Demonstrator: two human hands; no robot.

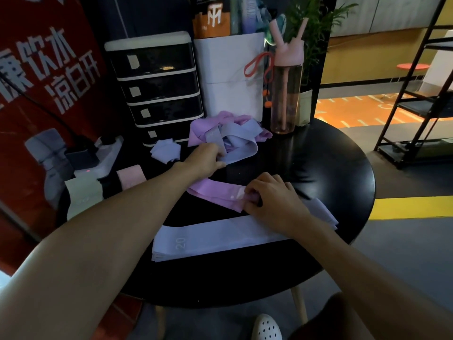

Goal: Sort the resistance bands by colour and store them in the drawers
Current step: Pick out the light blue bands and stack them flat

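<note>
Black table [318, 168]: four drawers [159, 94], one band tangle [241, 136], one outstretched pink band [215, 192].

The view was dim, with a violet cast. The strongest light came from the far right, where the floor [348, 111] glowed orange. The table [331, 168] showed a soft sheen on its right half; the lilac band [242, 153] and pink band [213, 192] stood out pale against it. The drawers [159, 89] sat in deep shadow. The wide lens stretched the forearms [85, 241] and tilted the rack [421, 109]. Detail was soft.
</note>
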